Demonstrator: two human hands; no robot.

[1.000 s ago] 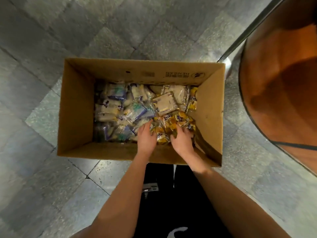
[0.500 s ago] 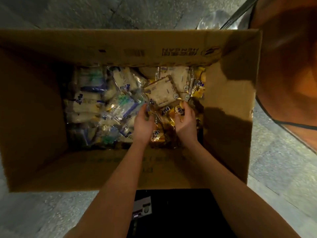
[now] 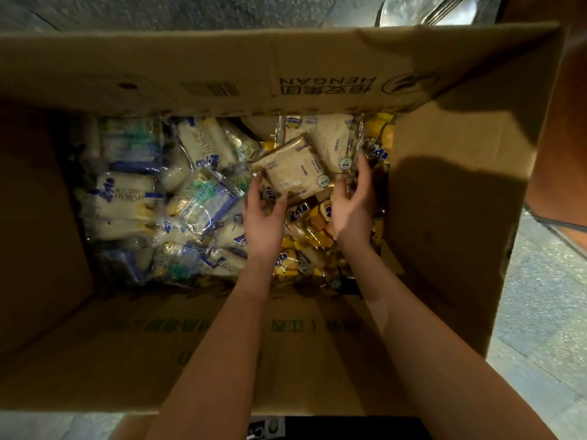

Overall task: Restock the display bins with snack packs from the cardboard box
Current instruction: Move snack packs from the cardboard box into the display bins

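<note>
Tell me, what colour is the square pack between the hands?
Pale beige square pack with blue print, head view.

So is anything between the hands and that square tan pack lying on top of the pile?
Nothing visible. The square tan pack lies uppermost, with the left hand at its near-left corner and the right hand at its right side, both open. The cardboard box is open above it.

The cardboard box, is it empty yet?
No, the cardboard box holds many snack packs, white-and-blue ones on its left side and yellow ones on its right, where both hands reach in.
</note>
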